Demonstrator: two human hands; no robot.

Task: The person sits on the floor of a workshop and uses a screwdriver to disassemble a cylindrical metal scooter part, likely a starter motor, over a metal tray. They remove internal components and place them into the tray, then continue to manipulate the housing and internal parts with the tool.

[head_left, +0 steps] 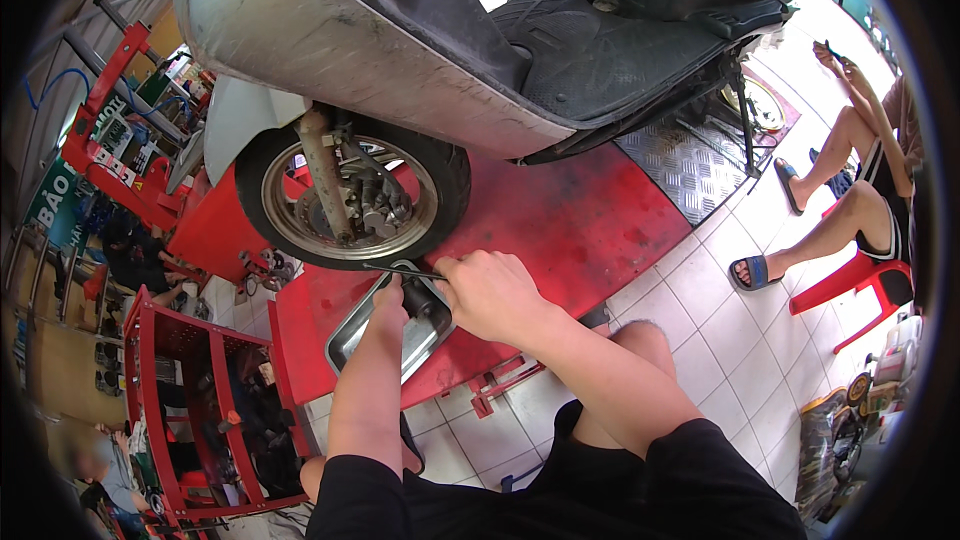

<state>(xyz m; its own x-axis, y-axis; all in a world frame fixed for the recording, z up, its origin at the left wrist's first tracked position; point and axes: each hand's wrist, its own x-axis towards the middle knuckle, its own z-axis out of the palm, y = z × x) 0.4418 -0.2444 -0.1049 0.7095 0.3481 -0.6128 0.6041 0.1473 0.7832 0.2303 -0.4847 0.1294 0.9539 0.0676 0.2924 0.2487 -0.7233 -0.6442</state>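
My right hand (492, 290) is closed round one end of a thin dark metal rod (385, 268), which points left in front of the scooter's front wheel (350, 195). Beside it my left hand (388, 302) is closed, its fingertips just below the rod; what it grips is hidden. Between the two hands a small black part (427, 307) shows above a shallow metal tray (352, 328). That tray rests on the red lift platform (560, 230), close to its near edge. A brake caliper (380, 205) sits within the wheel, behind the fork leg.
The scooter's worn grey body (370, 50) hangs over the far side. A red tool cart (195, 420) stands to the left. At right a person (868, 195) sits on a red stool (850, 290); another person (130, 245) is at far left. White tiles (700, 340) cover the floor.
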